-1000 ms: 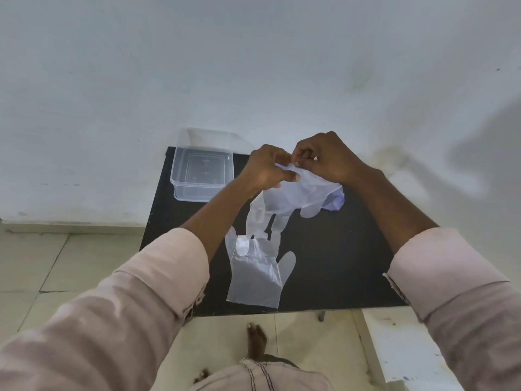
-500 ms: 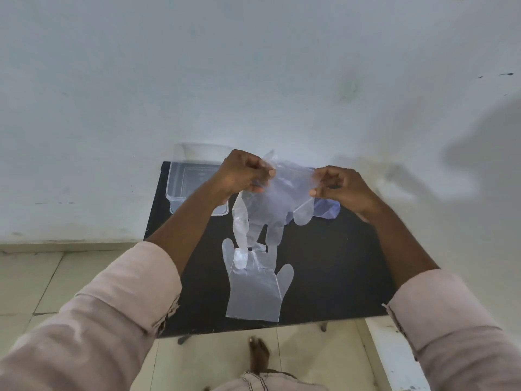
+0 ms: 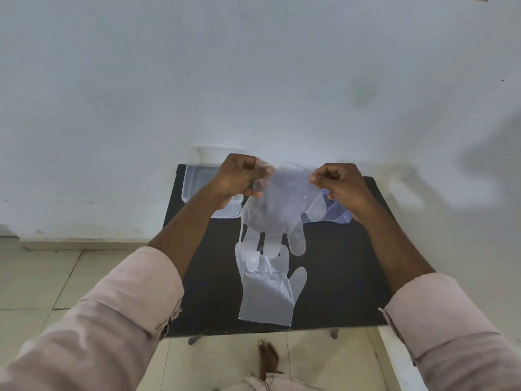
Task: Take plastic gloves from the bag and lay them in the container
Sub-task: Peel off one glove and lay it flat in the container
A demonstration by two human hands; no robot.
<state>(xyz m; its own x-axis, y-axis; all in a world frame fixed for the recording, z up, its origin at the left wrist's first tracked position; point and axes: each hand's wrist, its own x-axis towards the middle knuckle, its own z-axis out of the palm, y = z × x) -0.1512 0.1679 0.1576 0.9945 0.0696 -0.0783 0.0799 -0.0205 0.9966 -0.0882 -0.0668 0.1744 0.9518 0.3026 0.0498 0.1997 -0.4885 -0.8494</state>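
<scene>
Left hand (image 3: 239, 176) and right hand (image 3: 339, 183) each pinch a top corner of a clear glove (image 3: 277, 210), held above the tabletop (image 3: 338, 277). The container (image 3: 194, 182) sits at the far left corner; another glove (image 3: 267, 289) lies near the front edge.

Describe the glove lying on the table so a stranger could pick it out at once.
Find the black table against the white wall. Near its front edge, in the middle, a clear plastic glove lies flat, cuff toward the person and fingers toward the wall. Unlike the other glove, held up by the left hand and right hand, no hand touches it.
</scene>
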